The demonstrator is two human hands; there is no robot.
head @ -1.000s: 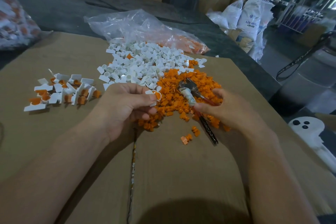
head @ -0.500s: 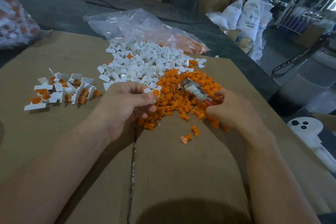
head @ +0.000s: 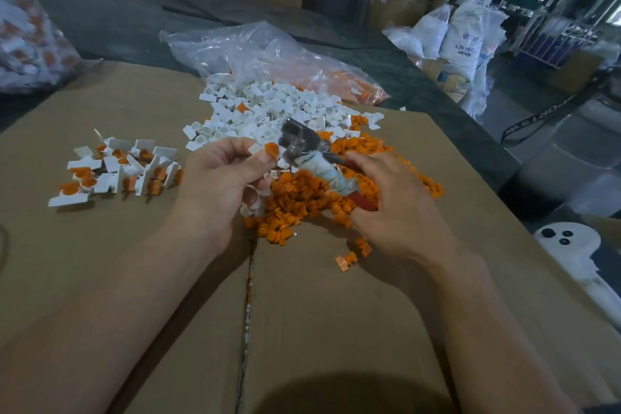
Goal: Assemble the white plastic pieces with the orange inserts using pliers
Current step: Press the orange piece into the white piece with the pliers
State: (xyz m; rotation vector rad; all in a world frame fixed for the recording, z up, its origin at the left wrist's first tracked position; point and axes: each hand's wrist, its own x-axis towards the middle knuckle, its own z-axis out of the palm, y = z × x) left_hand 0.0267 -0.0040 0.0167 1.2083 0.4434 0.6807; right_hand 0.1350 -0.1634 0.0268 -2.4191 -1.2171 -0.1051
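My left hand (head: 220,178) pinches a white plastic piece with an orange insert (head: 267,150) between thumb and fingers, with more white pieces curled under its lower fingers. My right hand (head: 393,205) grips the red handles of the pliers (head: 309,151), whose grey jaws point up and left, right beside the orange insert. A heap of loose white pieces (head: 268,107) lies behind the hands. A heap of orange inserts (head: 302,198) lies beneath them. Joined white-and-orange pieces (head: 117,168) sit at the left.
All lies on a cardboard box top (head: 134,279) with a centre seam. A clear plastic bag (head: 255,54) lies behind the heaps. Another bag of parts (head: 27,37) sits far left. White sacks (head: 463,40) and a white stool (head: 564,245) stand to the right, off the box.
My right hand has lifted the pliers off the orange heap and swung the jaws up and left to the held piece. My left hand rose slightly with its piece.
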